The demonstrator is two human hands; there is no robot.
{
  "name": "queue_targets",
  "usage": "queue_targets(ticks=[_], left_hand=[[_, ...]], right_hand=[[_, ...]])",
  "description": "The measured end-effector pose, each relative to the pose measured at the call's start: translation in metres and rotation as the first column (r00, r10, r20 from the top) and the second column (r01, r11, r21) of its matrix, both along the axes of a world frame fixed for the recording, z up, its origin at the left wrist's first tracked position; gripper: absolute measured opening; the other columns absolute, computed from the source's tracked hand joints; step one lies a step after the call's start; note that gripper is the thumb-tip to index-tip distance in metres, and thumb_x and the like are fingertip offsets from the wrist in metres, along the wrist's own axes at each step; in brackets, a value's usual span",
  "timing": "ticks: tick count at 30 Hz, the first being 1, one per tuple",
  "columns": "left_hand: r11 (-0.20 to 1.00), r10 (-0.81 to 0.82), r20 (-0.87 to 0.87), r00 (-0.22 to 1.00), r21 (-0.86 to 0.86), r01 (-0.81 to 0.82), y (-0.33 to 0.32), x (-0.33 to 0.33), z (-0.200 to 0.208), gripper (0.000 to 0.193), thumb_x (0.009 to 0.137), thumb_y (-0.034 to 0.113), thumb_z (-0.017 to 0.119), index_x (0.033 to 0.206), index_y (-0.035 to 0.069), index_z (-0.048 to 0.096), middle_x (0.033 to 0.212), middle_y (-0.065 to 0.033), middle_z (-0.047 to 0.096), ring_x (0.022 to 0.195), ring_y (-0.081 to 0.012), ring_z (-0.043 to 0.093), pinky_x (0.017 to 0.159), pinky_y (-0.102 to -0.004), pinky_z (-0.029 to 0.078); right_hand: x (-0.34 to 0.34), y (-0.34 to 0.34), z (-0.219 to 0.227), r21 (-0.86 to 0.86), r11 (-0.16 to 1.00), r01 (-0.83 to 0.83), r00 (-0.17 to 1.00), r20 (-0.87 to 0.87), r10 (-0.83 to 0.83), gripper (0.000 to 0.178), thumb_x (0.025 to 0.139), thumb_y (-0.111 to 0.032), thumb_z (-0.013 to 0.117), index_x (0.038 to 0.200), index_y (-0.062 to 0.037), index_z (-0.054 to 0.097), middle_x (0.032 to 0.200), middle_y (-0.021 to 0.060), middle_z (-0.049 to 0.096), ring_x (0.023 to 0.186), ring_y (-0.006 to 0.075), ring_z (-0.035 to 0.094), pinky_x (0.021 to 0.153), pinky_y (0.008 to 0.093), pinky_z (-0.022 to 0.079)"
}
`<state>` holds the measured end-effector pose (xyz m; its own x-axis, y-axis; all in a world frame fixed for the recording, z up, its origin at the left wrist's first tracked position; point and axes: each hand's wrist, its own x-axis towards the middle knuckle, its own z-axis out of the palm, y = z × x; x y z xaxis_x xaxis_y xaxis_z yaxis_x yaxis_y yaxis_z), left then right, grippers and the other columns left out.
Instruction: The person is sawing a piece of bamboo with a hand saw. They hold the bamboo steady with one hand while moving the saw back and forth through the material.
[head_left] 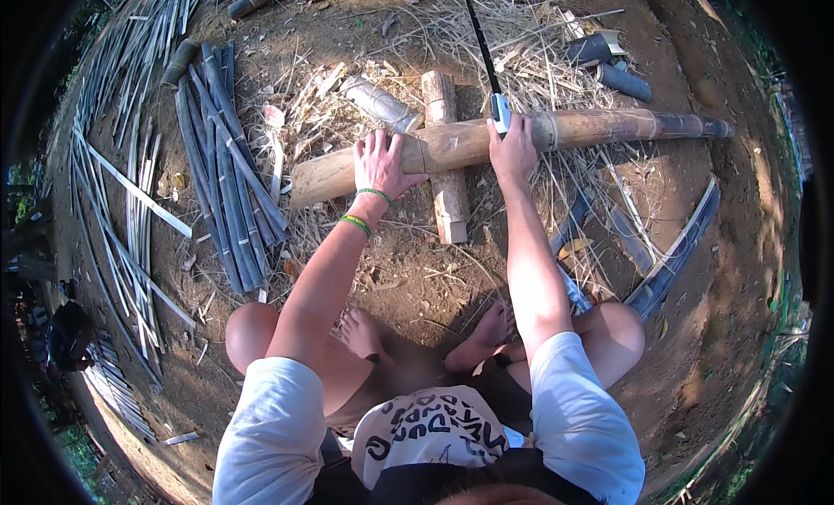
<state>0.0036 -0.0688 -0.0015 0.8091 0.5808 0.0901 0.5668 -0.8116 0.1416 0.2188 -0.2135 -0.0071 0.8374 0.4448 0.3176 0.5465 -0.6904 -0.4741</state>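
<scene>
A thick tan bamboo pole [599, 128] lies crosswise before me, resting over a short wooden block [448, 211] on the ground. My left hand [381, 168] is spread flat on top of the pole near its wide left end, with the thumb out to the right. In my right hand [513, 151] is the light-blue and black handle of a hand saw [489, 66], fingers wrapped round it. Its long dark blade points away from me, beyond the pole. The right hand is just above or against the pole; I cannot tell whether it touches.
Dark bamboo lengths [228, 162] and pale split strips [130, 188] lie to the left. A short bamboo piece [380, 103] rests among shavings behind the pole. Dark cut tubes [623, 81] are at the far right, a split bamboo piece [682, 251] nearer. Another person [69, 336] is at the left edge.
</scene>
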Motion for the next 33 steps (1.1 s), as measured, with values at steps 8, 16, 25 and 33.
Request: queue_targets(ticks=[8,16,25,33], left_hand=[[0.91,0.254,-0.02,0.967,-0.332,-0.247,0.05,0.04,0.016,0.073,0.086,0.078,0.062,0.109,0.01,0.075,0.119,-0.0155,0.071,0.12,-0.0318,0.062,0.104,-0.052,0.044],[0.689,0.179,-0.074,0.981,-0.702,-0.179,0.1,0.039,-0.005,0.071,0.075,0.074,0.075,0.111,0.013,0.074,0.11,-0.013,0.076,0.107,-0.0354,0.071,0.098,-0.0478,0.053],[0.95,0.283,0.337,0.898,-0.231,-0.212,0.078,0.039,-0.007,0.03,0.094,0.041,0.071,0.104,0.013,0.069,0.102,-0.0121,0.069,0.102,-0.0351,0.067,0.089,-0.0502,0.052],[0.997,-0.076,0.092,0.993,0.003,0.076,0.014,-0.007,0.007,0.093,0.072,0.061,0.085,0.143,0.01,0.053,0.139,-0.0179,0.053,0.136,-0.0394,0.046,0.116,-0.0569,0.032]], right_hand=[[-0.003,0.0,0.007,-0.005,0.999,-0.033,0.997,-0.073,0.032,0.044,0.097,-0.041,0.071,0.115,-0.0042,0.055,0.117,0.0184,0.059,0.092,0.0468,0.07,0.075,0.057,0.058],[-0.007,0.005,0.01,0.023,0.998,-0.056,0.997,-0.048,0.058,0.043,0.097,-0.04,0.071,0.111,-0.0035,0.055,0.116,0.0182,0.059,0.093,0.0464,0.07,0.075,0.0569,0.058],[0.0,0.011,0.012,-0.019,0.998,-0.065,0.997,-0.047,0.064,0.042,0.096,-0.04,0.072,0.112,-0.004,0.058,0.117,0.0183,0.061,0.094,0.0461,0.07,0.076,0.0562,0.059],[0.038,0.032,0.014,-0.126,0.989,-0.08,0.984,-0.17,0.058,0.049,0.094,-0.047,0.072,0.116,-0.0035,0.064,0.116,0.0194,0.068,0.103,0.0448,0.07,0.089,0.0572,0.056]])
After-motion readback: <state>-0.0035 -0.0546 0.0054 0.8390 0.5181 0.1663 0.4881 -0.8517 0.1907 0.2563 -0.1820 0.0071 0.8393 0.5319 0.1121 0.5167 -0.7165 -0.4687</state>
